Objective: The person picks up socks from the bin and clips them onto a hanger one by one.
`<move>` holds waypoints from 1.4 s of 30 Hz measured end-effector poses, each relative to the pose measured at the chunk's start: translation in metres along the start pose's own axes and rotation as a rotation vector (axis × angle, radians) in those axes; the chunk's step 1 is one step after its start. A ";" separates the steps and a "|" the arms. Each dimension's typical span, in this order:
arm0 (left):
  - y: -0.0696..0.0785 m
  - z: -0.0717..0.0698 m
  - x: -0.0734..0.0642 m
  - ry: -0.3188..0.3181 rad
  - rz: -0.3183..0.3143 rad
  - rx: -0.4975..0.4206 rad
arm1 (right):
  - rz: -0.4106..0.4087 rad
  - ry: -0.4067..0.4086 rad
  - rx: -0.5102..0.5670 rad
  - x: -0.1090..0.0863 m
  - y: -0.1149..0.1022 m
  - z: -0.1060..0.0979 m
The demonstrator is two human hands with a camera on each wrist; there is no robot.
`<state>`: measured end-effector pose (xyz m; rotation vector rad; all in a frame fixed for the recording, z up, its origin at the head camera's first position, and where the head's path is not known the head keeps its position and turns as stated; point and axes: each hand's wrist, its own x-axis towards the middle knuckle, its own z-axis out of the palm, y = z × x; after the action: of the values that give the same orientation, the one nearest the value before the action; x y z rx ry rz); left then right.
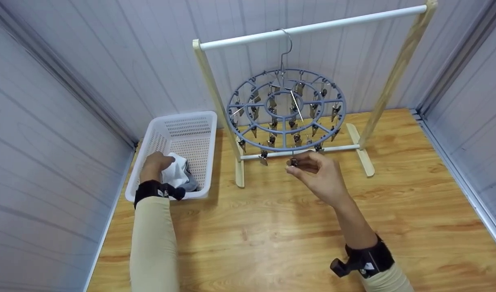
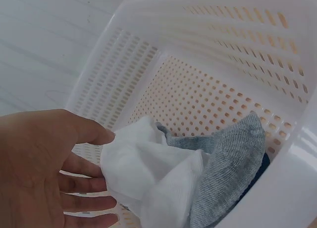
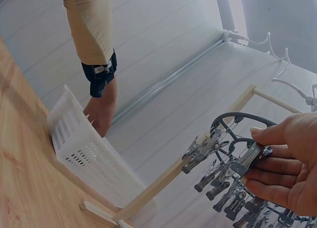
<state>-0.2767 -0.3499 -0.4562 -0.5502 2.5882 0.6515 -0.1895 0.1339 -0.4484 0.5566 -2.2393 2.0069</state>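
Inside the white basket [image 1: 213, 154], my left hand [image 2: 44, 163] reaches down to a crumpled white sock [image 2: 153, 173]. The thumb lies at the sock's edge, and the other fingers stretch out beside it, fairly straight. A grey ribbed sock [image 2: 230, 163] lies against the white one, with a dark blue piece [image 2: 260, 173] mostly hidden beneath. My right hand [image 1: 323, 176] pinches a metal clip [image 3: 247, 159] between thumb and fingers at the front rim of the round grey-blue drying hanger [image 1: 284, 140]. More metal clips [image 3: 203, 154] dangle from the hanger's rings.
A metal hook suspends the hanger from the white bar [image 1: 248, 39] of a rack with wooden posts [image 1: 394, 77]. The rack's wooden feet [image 1: 361, 152] stand on the wood-look floor [image 1: 272, 235]. Pale panel walls [image 1: 41, 142] close in the back and both sides.
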 end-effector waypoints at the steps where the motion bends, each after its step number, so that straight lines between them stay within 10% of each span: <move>1: 0.001 -0.001 -0.001 0.003 0.002 -0.001 | -0.003 0.001 -0.003 0.000 0.000 0.000; 13: 0.011 -0.001 0.002 -0.004 0.004 0.056 | -0.004 0.020 -0.049 0.000 -0.002 -0.002; 27: 0.009 0.010 0.005 0.147 0.032 0.029 | -0.036 0.017 -0.040 0.001 -0.002 -0.002; 42: -0.006 0.012 0.009 0.041 0.011 -0.161 | -0.013 0.007 -0.048 0.000 -0.005 -0.003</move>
<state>-0.2777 -0.3514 -0.4719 -0.6052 2.5935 0.8661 -0.1883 0.1363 -0.4438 0.5568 -2.2670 1.9408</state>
